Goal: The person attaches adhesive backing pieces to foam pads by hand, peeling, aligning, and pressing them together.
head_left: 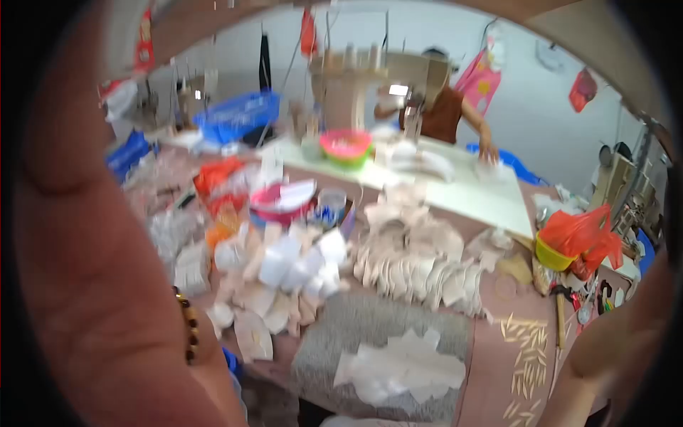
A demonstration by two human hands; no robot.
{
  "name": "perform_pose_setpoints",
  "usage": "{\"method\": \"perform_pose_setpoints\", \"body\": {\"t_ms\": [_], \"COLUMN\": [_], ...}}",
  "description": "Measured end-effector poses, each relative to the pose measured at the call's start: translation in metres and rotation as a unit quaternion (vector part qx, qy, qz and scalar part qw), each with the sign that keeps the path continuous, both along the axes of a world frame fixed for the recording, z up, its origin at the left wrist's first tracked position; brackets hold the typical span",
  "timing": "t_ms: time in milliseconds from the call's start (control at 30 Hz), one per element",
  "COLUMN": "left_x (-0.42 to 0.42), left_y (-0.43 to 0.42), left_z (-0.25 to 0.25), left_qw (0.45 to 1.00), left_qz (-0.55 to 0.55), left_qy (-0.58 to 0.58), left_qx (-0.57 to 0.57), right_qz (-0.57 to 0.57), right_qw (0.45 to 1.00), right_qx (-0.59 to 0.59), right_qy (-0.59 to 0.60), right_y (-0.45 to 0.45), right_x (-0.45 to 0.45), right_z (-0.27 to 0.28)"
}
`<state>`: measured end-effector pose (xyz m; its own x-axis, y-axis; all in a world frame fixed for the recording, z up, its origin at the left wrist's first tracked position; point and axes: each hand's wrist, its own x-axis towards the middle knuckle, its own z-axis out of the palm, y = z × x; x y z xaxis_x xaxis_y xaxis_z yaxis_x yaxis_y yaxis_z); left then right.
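My left hand fills the left side of the view, very close to the camera, with a dark beaded bracelet at its wrist. Its fingers run out of view at the top. At the right edge my right hand is also raised close to the camera, and its fingers are hidden. Neither shows a thing held. Below, on the table, pale cut pieces lie on a grey mat. Behind the mat are stacks of beige cut pieces and loose white pieces.
Thin pale strips lie in rows beside a hammer. A yellow basket holds a red plastic bag. Pink bowls stand mid-table. A co-worker sits behind a sewing machine at a white tabletop.
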<state>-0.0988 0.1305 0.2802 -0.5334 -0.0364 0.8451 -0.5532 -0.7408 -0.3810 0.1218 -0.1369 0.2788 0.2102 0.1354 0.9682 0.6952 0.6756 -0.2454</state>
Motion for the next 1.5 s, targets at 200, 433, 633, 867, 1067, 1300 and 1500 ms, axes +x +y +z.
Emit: {"method": "perform_pose_setpoints", "body": {"t_ms": [200, 433, 633, 867, 1067, 1300, 1500], "left_x": [0.039, -0.003, -0.001, 0.010, -0.003, -0.023, 0.059], "left_y": [-0.032, -0.030, -0.039, -0.034, -0.010, 0.050, 0.016], "left_z": [0.069, 0.089, 0.097, 0.098, 0.069, 0.008, -0.060], "left_qw": [0.993, 0.987, 0.984, 0.979, 0.977, 0.945, 0.832], "left_qz": [0.012, 0.058, 0.090, 0.128, 0.143, 0.135, 0.067], "left_qy": [-0.057, -0.039, -0.002, 0.043, 0.107, 0.293, 0.548], "left_qx": [0.105, 0.143, 0.152, 0.149, 0.119, 0.045, -0.050], "right_qz": [-0.034, -0.047, -0.066, -0.087, -0.112, -0.127, -0.129], "right_qw": [0.989, 0.980, 0.977, 0.975, 0.978, 0.986, 0.942], "right_qx": [0.093, 0.120, 0.118, 0.101, 0.050, -0.085, -0.283], "right_qy": [-0.111, -0.152, -0.164, -0.177, -0.170, -0.065, 0.124], "right_y": [-0.066, -0.159, -0.156, -0.108, -0.106, -0.083, -0.044], "right_x": [0.055, 0.074, 0.056, 0.044, 0.054, 0.030, 0.014], "right_z": [0.042, -0.049, -0.075, -0.040, -0.037, -0.064, -0.094]}}
